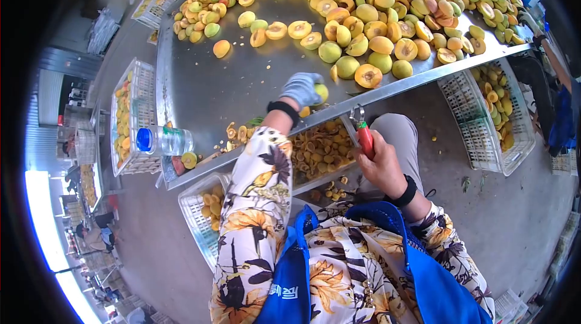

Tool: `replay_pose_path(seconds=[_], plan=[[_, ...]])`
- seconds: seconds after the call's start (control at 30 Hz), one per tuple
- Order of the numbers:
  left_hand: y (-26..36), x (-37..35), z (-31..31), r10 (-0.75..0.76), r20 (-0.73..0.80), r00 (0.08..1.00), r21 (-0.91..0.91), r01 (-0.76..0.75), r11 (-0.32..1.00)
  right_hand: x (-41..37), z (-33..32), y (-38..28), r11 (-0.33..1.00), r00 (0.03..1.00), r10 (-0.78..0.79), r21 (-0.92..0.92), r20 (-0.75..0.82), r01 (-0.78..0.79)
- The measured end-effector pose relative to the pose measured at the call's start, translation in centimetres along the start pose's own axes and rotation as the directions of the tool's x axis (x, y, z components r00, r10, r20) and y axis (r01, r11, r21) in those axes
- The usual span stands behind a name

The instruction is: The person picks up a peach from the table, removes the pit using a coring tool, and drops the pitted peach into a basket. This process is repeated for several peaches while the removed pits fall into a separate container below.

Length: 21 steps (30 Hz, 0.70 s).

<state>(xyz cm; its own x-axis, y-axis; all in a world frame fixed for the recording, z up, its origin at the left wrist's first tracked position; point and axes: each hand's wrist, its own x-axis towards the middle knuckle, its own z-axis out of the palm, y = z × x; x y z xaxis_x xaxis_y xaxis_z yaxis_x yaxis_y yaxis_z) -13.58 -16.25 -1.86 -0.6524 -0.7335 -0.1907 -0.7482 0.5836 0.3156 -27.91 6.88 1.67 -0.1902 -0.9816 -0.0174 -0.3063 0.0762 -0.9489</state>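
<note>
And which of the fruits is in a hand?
The yellow-green fruit in the gloved left hand; the other fruits lie loose, and the right hand holds a red-handled tool.

Floral slvs (257, 194), blu apron (433, 278), blk wristbands (404, 192)

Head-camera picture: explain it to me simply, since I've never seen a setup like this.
There's no machine here, just a person at work. The camera sits on their head, looking forward and down, so you see their own sleeves and hands. On the metal table lies a large heap of fruit, many pieces cut in half. The gloved left hand holds a yellow-green fruit. The bare right hand grips a red-handled tool with a metal end.
</note>
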Motion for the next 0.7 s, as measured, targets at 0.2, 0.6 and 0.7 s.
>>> replay_pose_path(seconds=[0.2,0.6,0.7], plan=[[-6.8,-9.1,-2.7,-0.523,0.072,0.849,-0.959,0.204,0.199,1.6,2.3,-0.5,0.992,0.992,-0.127,-0.022,0.017,0.127],[1.2,-1.5,0.2,-0.158,0.115,0.981,-0.013,0.160,0.987,1.8,1.3,0.5,0.987,0.976,-0.150,-0.078,-0.159,0.139],[-0.8,-2.0,0.0,-0.169,0.003,0.986,-0.179,0.167,0.970,1.0,0.8,0.4,0.995,0.986,-0.057,-0.084,-0.159,0.044]])
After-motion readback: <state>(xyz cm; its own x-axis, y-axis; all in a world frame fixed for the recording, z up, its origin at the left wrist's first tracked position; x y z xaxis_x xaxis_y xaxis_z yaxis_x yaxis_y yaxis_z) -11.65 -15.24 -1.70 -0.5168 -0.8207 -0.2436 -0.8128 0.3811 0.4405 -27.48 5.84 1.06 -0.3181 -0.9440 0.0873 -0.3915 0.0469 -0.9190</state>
